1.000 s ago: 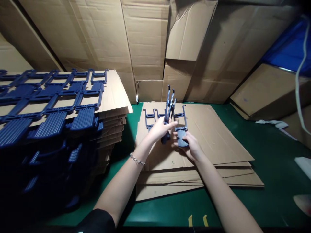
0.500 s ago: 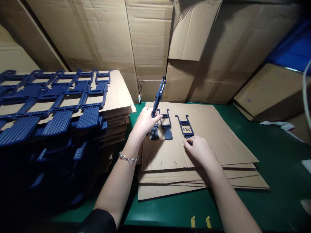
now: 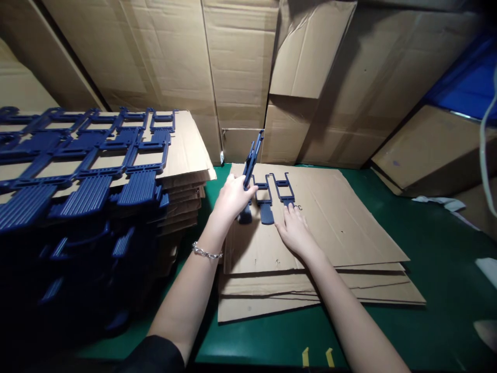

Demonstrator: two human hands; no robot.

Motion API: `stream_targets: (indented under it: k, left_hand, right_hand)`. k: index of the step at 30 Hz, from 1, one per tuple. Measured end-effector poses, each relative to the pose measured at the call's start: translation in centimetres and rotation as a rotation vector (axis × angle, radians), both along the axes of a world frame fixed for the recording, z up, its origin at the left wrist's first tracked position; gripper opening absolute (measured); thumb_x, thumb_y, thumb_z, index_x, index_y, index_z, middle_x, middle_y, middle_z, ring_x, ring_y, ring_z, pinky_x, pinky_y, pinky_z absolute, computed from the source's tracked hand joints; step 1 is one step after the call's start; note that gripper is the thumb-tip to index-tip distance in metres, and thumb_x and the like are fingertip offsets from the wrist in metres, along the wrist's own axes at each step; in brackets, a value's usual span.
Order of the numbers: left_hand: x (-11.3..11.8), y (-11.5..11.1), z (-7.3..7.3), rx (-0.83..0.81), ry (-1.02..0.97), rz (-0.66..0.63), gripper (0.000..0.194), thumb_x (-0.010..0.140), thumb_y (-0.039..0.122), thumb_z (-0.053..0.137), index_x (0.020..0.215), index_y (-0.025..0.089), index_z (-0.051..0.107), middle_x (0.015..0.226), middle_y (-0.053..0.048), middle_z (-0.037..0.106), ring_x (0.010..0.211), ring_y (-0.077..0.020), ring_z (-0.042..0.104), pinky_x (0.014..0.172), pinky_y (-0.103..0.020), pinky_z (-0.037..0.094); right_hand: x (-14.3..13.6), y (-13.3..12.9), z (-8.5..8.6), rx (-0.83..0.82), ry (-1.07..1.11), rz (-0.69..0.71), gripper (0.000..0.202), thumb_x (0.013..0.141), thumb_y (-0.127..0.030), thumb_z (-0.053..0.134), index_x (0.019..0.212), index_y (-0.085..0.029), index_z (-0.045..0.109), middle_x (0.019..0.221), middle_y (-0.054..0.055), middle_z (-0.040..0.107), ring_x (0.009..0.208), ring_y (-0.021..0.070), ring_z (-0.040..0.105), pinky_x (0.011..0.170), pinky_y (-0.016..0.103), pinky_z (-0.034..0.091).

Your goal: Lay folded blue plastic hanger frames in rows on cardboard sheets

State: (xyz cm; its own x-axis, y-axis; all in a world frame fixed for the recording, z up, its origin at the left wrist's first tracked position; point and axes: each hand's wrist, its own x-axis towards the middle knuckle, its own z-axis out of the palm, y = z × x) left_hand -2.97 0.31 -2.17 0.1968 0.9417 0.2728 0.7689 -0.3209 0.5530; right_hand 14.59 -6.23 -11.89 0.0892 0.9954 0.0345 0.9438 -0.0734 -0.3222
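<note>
My left hand [image 3: 232,198] is closed on several blue plastic parts [image 3: 253,158], held upright above the left edge of the top cardboard sheet [image 3: 341,220]. Flat on that sheet, a blue part with a ribbed end [image 3: 267,214] lies just right of my left hand, and another is partly hidden behind the hand. My right hand [image 3: 295,228] lies with fingers spread over the lower end of a further blue part [image 3: 285,189], whose frame points away from me. Printed letters on the cardboard are partly covered by my right fingers.
At the left, a tall stack of cardboard layers [image 3: 186,155] carries rows of blue parts [image 3: 89,194]. Cardboard boxes [image 3: 240,77] wall off the back. Two yellow tape pieces [image 3: 305,357] stick to the green table [image 3: 248,344] near the front. A white cable [image 3: 483,150] hangs at the right.
My right hand has moved left with the blue part beneath it, which now lies closer to its neighbour. Its fingers have spread. My left hand still holds its parts, with little movement.
</note>
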Motion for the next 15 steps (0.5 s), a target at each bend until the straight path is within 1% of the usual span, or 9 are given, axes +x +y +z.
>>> stream_targets:
  k: [3,7,9,10,11,12,13,14,15]
  left_hand:
    - [0.3,0.1,0.0,-0.003,-0.03,-0.033,0.022,0.075,0.039,0.051,0.068,0.019,0.049,0.078,-0.003,0.047,0.079,-0.0184,0.05,0.076,-0.029,0.039]
    - [0.6,0.0,0.2,-0.019,-0.087,-0.059,0.019,0.073,0.034,0.054,0.065,0.018,0.048,0.074,-0.002,0.049,0.071,-0.0169,0.049,0.07,-0.029,0.038]
    - [0.7,-0.2,0.3,-0.082,-0.169,-0.108,0.023,0.073,0.036,0.055,0.063,0.017,0.047,0.067,-0.001,0.05,0.066,-0.0158,0.048,0.065,-0.028,0.037]
    - [0.8,-0.4,0.3,-0.134,-0.234,-0.148,0.025,0.073,0.039,0.055,0.063,0.017,0.047,0.065,-0.001,0.05,0.063,-0.0151,0.048,0.063,-0.028,0.037]
    - [0.9,-0.5,0.3,-0.197,-0.311,-0.199,0.028,0.073,0.042,0.054,0.064,0.017,0.047,0.064,0.0,0.051,0.062,-0.0145,0.048,0.061,-0.027,0.037]
    - [1.1,-0.6,0.2,-0.265,-0.4,-0.253,0.03,0.074,0.045,0.053,0.067,0.017,0.048,0.065,-0.001,0.051,0.062,-0.014,0.048,0.06,-0.026,0.037]
    - [1.3,-0.7,0.1,-0.333,-0.494,-0.304,0.031,0.075,0.047,0.052,0.069,0.016,0.048,0.066,-0.001,0.051,0.063,-0.0137,0.049,0.06,-0.026,0.038]
    - [1.6,-0.8,0.0,-0.405,-0.58,-0.341,0.031,0.076,0.047,0.05,0.072,0.016,0.049,0.067,-0.001,0.052,0.064,-0.0134,0.05,0.06,-0.025,0.039]
    - [1.9,-1.0,-0.2,-0.474,-0.651,-0.365,0.029,0.077,0.046,0.049,0.074,0.017,0.048,0.068,-0.001,0.052,0.065,-0.0133,0.051,0.06,-0.025,0.04]
  right_hand:
    - [0.0,0.0,0.0,0.003,0.015,0.031,0.062,0.088,-0.041,0.028,0.14,-0.009,0.023,0.145,0.012,0.012,0.133,0.0274,0.009,0.106,0.049,0.015]
    - [-0.1,-0.2,0.0,-0.005,0.02,0.062,0.057,0.089,-0.037,0.027,0.14,-0.012,0.026,0.145,0.01,0.014,0.133,0.0259,0.01,0.104,0.055,0.013]
    - [-0.2,-0.5,0.3,0.013,0.033,0.056,0.054,0.089,-0.036,0.028,0.137,-0.013,0.031,0.144,0.011,0.016,0.133,0.0269,0.012,0.102,0.06,0.008]
    - [-0.2,-0.8,0.6,0.047,0.05,0.046,0.052,0.089,-0.035,0.03,0.135,-0.014,0.035,0.144,0.011,0.018,0.133,0.0275,0.014,0.101,0.062,0.005]
    - [-0.2,-1.0,0.8,0.101,0.081,0.037,0.049,0.089,-0.035,0.031,0.132,-0.015,0.04,0.143,0.012,0.021,0.132,0.0277,0.016,0.1,0.063,0.002]
    - [-0.3,-1.3,1.1,0.171,0.139,0.039,0.046,0.088,-0.035,0.032,0.128,-0.016,0.045,0.141,0.012,0.027,0.13,0.0273,0.02,0.101,0.062,0.003]
    - [-0.4,-1.6,1.4,0.24,0.235,0.052,0.044,0.088,-0.036,0.033,0.124,-0.017,0.049,0.137,0.012,0.034,0.128,0.0263,0.027,0.102,0.06,0.008]
    - [-0.5,-1.8,1.6,0.292,0.369,0.074,0.042,0.088,-0.039,0.035,0.12,-0.018,0.052,0.132,0.011,0.041,0.123,0.0249,0.035,0.103,0.056,0.017]
    - [-0.6,-2.1,1.8,0.314,0.534,0.099,0.043,0.086,-0.042,0.039,0.119,-0.018,0.053,0.125,0.011,0.048,0.115,0.0232,0.044,0.1,0.05,0.028]
